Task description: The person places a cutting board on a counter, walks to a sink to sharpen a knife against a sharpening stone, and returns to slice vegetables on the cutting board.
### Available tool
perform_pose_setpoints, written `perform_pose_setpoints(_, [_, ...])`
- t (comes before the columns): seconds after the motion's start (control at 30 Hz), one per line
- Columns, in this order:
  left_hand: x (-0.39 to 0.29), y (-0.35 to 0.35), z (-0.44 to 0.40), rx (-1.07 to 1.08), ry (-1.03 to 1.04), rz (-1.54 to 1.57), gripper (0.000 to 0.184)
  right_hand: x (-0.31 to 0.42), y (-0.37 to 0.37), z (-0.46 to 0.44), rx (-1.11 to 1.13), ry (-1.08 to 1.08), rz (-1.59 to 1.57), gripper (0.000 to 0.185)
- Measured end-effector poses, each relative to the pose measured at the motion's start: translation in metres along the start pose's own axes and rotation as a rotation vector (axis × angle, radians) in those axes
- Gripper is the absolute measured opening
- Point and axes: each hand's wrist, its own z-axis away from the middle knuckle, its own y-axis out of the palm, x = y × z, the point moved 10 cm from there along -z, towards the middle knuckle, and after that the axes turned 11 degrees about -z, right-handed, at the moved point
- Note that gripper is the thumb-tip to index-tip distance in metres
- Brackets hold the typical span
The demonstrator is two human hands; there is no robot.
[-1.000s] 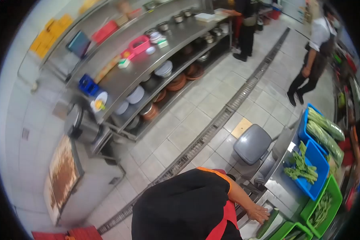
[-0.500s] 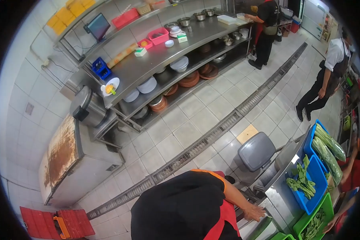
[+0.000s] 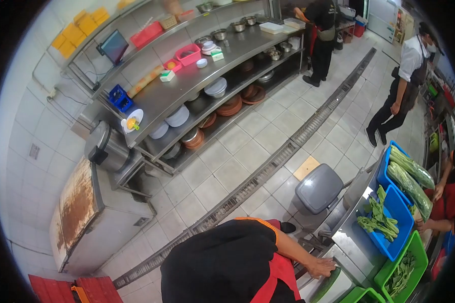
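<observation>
From the bottom edge my black sleeve with orange trim leads to my left forearm, which reaches right. My left hand (image 3: 318, 267) is palm down with its fingers closed over the upper end of a cucumber (image 3: 325, 287). The long dark-green cucumber lies on a white board (image 3: 343, 287), partly cut off by the frame's bottom. My right hand is out of view. Close beyond the board is a green crate (image 3: 383, 275) of leafy greens. A blue crate (image 3: 371, 237) beside it holds leafy stems, and bagged long green vegetables (image 3: 408, 184) lie behind.
A co-worker's hands (image 3: 422, 225) are at the right, beside the crates. Two other people stand farther back. A grey-lidded bin (image 3: 318, 188) stands near the counter. A floor drain (image 3: 283, 156) crosses the tiles, and a steel shelf counter (image 3: 187, 83) with dishes runs along the wall.
The whole view has shifted slightly, and more of the cucumber shows. My left hand stays at its upper end. The co-worker's hands at the right have moved beside the crates.
</observation>
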Motion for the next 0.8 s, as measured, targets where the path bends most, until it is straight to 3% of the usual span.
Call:
perform_pose_setpoints(0.03, [-0.002,-0.005,-0.008,0.003,0.006,0.012,0.041,-0.002,-0.007,0.002,-0.003,0.019,-0.026,0.049])
perform_pose_setpoints(0.1, [0.005,0.046,-0.013,0.434,-0.082,0.130,0.048,-0.005,-0.027,0.004,-0.021,0.054,-0.073,0.049])
perform_pose_setpoints(0.13, [0.004,0.039,-0.011,0.156,-0.102,0.050,0.036,-0.006,-0.044,0.008,-0.042,0.071,-0.095,0.049])
perform_pose_setpoints(0.23, [0.008,-0.024,-0.042,0.295,-0.188,0.296,0.021,-0.025,-0.117,0.043,-0.327,0.051,-0.105,0.049])
perform_pose_setpoints(0.27, [0.005,-0.046,-0.050,0.367,-0.241,0.449,0.027,-0.044,-0.134,0.065,-0.268,-0.003,-0.273,0.049])
perform_pose_setpoints(0.3, [0.004,-0.050,-0.054,0.314,-0.235,0.514,0.031,0.009,-0.069,0.086,-0.152,-0.096,-0.127,0.056])
perform_pose_setpoints(0.33, [-0.001,-0.047,-0.058,0.494,-0.299,0.580,0.036,-0.044,-0.102,0.110,-0.546,0.380,-0.369,0.062])
perform_pose_setpoints(0.37, [-0.010,-0.063,-0.070,0.651,-0.461,0.795,0.038,-0.019,-0.091,0.115,-0.639,0.332,-0.109,0.052])
perform_pose_setpoints(0.4, [-0.017,-0.072,-0.074,0.820,-0.659,0.961,0.041,-0.016,-0.068,0.119,-0.586,0.373,-0.192,0.043])
perform_pose_setpoints(0.43, [-0.029,-0.067,-0.078,0.885,-0.575,0.969,0.041,-0.016,-0.043,0.121,-0.500,0.413,-0.279,0.036])
perform_pose_setpoints(0.5, [-0.030,-0.064,-0.078,0.684,-0.799,1.455,0.041,-0.015,-0.001,0.124,-0.358,0.411,-0.270,0.040])
perform_pose_setpoints(0.53, [-0.032,-0.059,-0.075,0.716,-0.773,1.454,0.041,-0.012,0.020,0.125,-0.304,0.440,-0.262,0.041])
perform_pose_setpoints(0.6, [-0.015,-0.040,-0.054,0.712,-1.044,1.392,0.041,-0.012,0.057,0.127,-0.216,0.489,-0.255,0.045])
perform_pose_setpoints(0.7, [0.009,-0.052,-0.040,0.642,-1.152,1.403,0.046,0.002,0.099,0.126,-0.191,0.542,-0.307,0.046])
perform_pose_setpoints(0.8, [0.039,-0.058,-0.008,0.637,-1.157,1.326,0.046,-0.038,0.094,0.145,-0.211,0.574,-0.180,0.042])
